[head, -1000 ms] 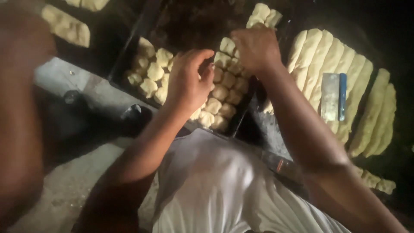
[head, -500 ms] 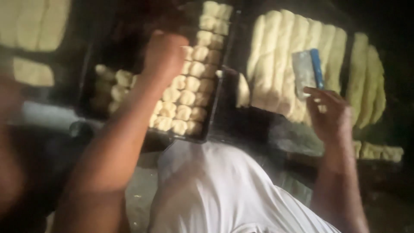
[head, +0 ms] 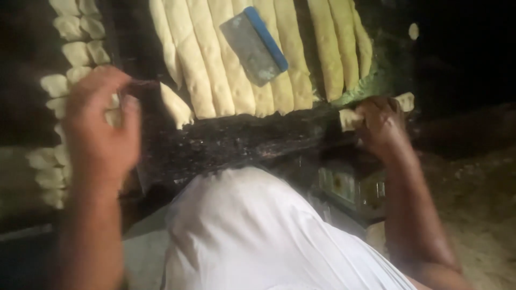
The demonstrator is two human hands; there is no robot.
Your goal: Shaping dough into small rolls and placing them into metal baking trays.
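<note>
Risk: right hand grips a cut dough piece at the bench edge, beyond the dough logs and scraper; a loose grip drops it. Left hand half-curled, blurred, over the small dough pieces; contents unclear. Surroundings too dark to read

Bakery: dough logs, scraper, tray.

I wear a plain white shirt that bulges out over my belly, and both my forearms and my hands are bare, with no sleeves, gloves, rings or watch.
</note>
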